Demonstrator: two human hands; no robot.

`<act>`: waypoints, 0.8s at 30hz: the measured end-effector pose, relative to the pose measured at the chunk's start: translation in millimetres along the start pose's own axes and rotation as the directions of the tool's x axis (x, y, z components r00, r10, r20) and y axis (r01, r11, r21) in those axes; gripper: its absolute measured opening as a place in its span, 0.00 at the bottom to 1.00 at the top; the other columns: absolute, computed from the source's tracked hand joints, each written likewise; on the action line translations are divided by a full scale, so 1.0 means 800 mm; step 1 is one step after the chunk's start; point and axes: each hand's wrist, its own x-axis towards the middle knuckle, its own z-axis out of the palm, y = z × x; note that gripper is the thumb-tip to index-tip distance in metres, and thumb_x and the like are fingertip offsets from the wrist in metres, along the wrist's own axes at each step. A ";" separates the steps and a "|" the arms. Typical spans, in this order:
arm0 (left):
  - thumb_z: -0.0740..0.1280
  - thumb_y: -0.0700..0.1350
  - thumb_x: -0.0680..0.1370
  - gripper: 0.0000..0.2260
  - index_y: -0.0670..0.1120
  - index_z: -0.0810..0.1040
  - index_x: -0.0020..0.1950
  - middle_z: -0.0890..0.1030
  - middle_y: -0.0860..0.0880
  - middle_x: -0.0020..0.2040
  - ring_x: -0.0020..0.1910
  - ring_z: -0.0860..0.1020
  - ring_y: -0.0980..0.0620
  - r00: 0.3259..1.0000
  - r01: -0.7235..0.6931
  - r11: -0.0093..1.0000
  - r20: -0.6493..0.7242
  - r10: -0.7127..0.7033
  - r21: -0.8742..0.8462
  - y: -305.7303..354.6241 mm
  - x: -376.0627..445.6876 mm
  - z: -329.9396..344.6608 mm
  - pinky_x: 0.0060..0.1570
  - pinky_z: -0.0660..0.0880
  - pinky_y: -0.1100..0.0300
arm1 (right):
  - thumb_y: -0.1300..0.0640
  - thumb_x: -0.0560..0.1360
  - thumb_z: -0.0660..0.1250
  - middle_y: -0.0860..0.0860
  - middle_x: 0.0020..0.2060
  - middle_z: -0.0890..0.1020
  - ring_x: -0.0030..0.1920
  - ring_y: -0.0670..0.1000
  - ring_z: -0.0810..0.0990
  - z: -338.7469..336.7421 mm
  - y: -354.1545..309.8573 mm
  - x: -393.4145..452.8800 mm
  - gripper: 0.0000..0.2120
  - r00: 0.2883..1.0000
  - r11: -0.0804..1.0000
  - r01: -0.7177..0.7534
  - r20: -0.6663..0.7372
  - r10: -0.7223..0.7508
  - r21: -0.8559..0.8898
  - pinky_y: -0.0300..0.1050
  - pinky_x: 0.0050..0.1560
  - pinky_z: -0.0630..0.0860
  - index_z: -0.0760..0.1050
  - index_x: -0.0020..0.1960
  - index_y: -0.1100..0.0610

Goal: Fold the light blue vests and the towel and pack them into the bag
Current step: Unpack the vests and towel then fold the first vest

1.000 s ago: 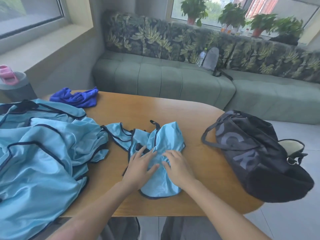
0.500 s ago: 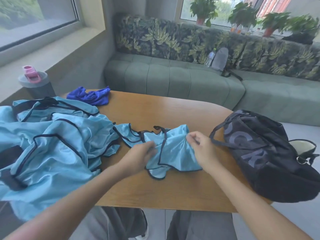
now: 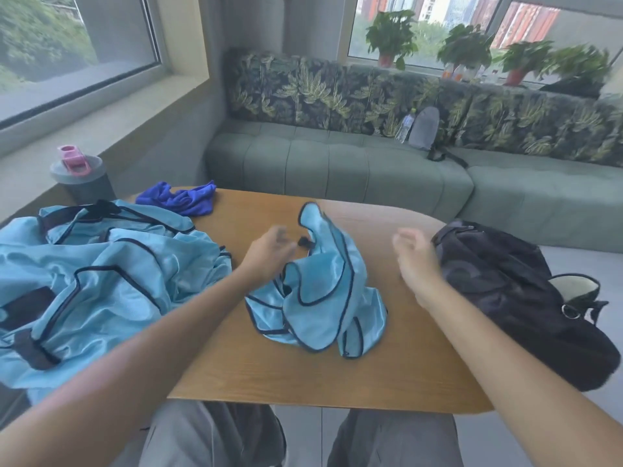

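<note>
A small light blue vest (image 3: 320, 298) with dark trim lies crumpled in the middle of the wooden table (image 3: 303, 375), one strap loop sticking up at its far end. My left hand (image 3: 269, 252) hovers just left of it, blurred, fingers loosely curled with nothing seen between them. My right hand (image 3: 416, 257) hangs to the vest's right, apart from it, holding nothing. A heap of light blue vests (image 3: 94, 281) covers the table's left side. The dark blue towel (image 3: 182, 198) lies bunched at the far left edge. The black bag (image 3: 519, 298) sits on the right end.
A grey shaker bottle with a pink lid (image 3: 81, 176) stands beyond the table's left corner. A green sofa (image 3: 354, 170) runs behind the table, with a water bottle (image 3: 404, 124) and a grey pouch (image 3: 424, 129) on it. Potted plants line the window sill.
Both hands have let go of the small vest and pulled apart. The vest, pressed flat a second ago, now lies rumpled with a strap loop raised. The view has tilted up.
</note>
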 end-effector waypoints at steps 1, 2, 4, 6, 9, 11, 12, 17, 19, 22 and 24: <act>0.66 0.53 0.82 0.26 0.45 0.67 0.77 0.77 0.48 0.69 0.65 0.77 0.47 0.999 0.020 0.996 0.031 -0.023 0.086 -0.025 -0.017 0.011 0.63 0.75 0.51 | 0.51 0.80 0.65 0.47 0.54 0.80 0.55 0.50 0.78 0.005 0.020 -0.022 0.13 0.998 0.998 -0.003 0.058 0.006 -0.058 0.48 0.57 0.73 0.76 0.63 0.51; 0.67 0.55 0.81 0.26 0.45 0.69 0.75 0.78 0.48 0.69 0.65 0.77 0.47 0.997 0.019 0.986 0.065 -0.030 0.168 -0.049 -0.034 0.021 0.63 0.75 0.51 | 0.54 0.80 0.65 0.47 0.55 0.80 0.57 0.49 0.78 0.010 0.041 -0.045 0.10 0.991 0.994 -0.004 0.130 0.018 -0.108 0.47 0.57 0.73 0.77 0.61 0.51; 0.68 0.61 0.79 0.28 0.47 0.69 0.74 0.75 0.50 0.71 0.69 0.73 0.48 0.991 -0.034 0.961 0.132 -0.003 0.275 -0.087 -0.067 0.035 0.67 0.71 0.51 | 0.56 0.80 0.68 0.45 0.56 0.81 0.60 0.47 0.78 0.021 0.084 -0.080 0.08 0.967 0.978 0.049 0.254 0.004 -0.202 0.43 0.59 0.72 0.78 0.58 0.50; 0.68 0.64 0.78 0.31 0.49 0.69 0.75 0.71 0.53 0.71 0.72 0.66 0.50 0.981 -0.135 0.905 0.181 0.066 0.404 -0.116 -0.084 0.044 0.70 0.67 0.52 | 0.54 0.78 0.70 0.43 0.60 0.78 0.64 0.47 0.74 0.030 0.116 -0.104 0.13 0.947 0.913 0.170 0.318 -0.048 -0.370 0.43 0.63 0.69 0.76 0.62 0.49; 0.68 0.58 0.80 0.21 0.50 0.74 0.70 0.73 0.53 0.65 0.64 0.70 0.48 0.964 -0.266 0.795 0.153 0.217 0.546 -0.130 -0.095 0.057 0.61 0.70 0.54 | 0.48 0.78 0.70 0.44 0.64 0.72 0.67 0.49 0.68 0.040 0.144 -0.124 0.22 0.934 0.771 0.288 0.344 -0.095 -0.569 0.46 0.67 0.67 0.71 0.70 0.50; 0.66 0.52 0.82 0.12 0.48 0.75 0.61 0.74 0.50 0.58 0.58 0.74 0.46 0.963 -0.269 0.748 0.159 0.217 0.607 -0.118 -0.096 0.065 0.48 0.70 0.55 | 0.51 0.80 0.68 0.45 0.60 0.73 0.64 0.50 0.69 0.044 0.146 -0.127 0.16 0.929 0.738 0.326 0.346 -0.133 -0.590 0.42 0.60 0.67 0.73 0.66 0.51; 0.64 0.50 0.83 0.09 0.46 0.74 0.58 0.75 0.50 0.55 0.57 0.75 0.45 0.966 -0.259 0.729 0.186 0.181 0.634 -0.110 -0.097 0.068 0.44 0.68 0.55 | 0.54 0.81 0.66 0.45 0.56 0.74 0.61 0.50 0.71 0.045 0.143 -0.126 0.10 0.925 0.735 0.336 0.355 -0.138 -0.589 0.40 0.55 0.67 0.74 0.61 0.50; 0.60 0.52 0.85 0.12 0.45 0.75 0.50 0.79 0.49 0.43 0.40 0.76 0.51 0.943 -0.036 0.989 0.332 -0.014 0.144 -0.045 -0.086 0.052 0.40 0.73 0.58 | 0.62 0.79 0.67 0.43 0.46 0.78 0.48 0.48 0.77 0.030 0.081 -0.084 0.09 0.905 0.850 0.313 0.405 -0.131 -0.423 0.39 0.45 0.68 0.76 0.47 0.47; 0.63 0.52 0.84 0.16 0.39 0.77 0.49 0.77 0.46 0.39 0.38 0.74 0.49 0.959 0.070 0.965 0.282 0.004 -0.252 -0.001 -0.072 0.025 0.41 0.72 0.58 | 0.62 0.77 0.69 0.43 0.45 0.82 0.46 0.47 0.79 0.012 0.032 -0.049 0.11 0.935 0.908 0.279 0.302 -0.183 -0.312 0.43 0.48 0.71 0.79 0.47 0.45; 0.65 0.53 0.83 0.21 0.34 0.77 0.60 0.81 0.35 0.52 0.49 0.79 0.40 0.984 0.057 0.740 0.162 0.070 -0.670 0.054 -0.053 -0.019 0.53 0.75 0.46 | 0.60 0.76 0.70 0.45 0.44 0.85 0.47 0.50 0.83 -0.020 -0.048 -0.019 0.10 0.950 0.943 0.303 0.117 -0.289 -0.138 0.46 0.53 0.77 0.80 0.46 0.44; 0.62 0.51 0.85 0.19 0.36 0.75 0.65 0.81 0.35 0.58 0.54 0.80 0.37 0.986 0.014 0.623 0.116 0.124 -0.782 0.070 -0.049 -0.044 0.56 0.75 0.41 | 0.59 0.78 0.69 0.44 0.46 0.85 0.48 0.45 0.84 -0.041 -0.089 -0.025 0.08 0.934 0.935 0.355 0.046 -0.353 -0.029 0.40 0.51 0.79 0.81 0.50 0.46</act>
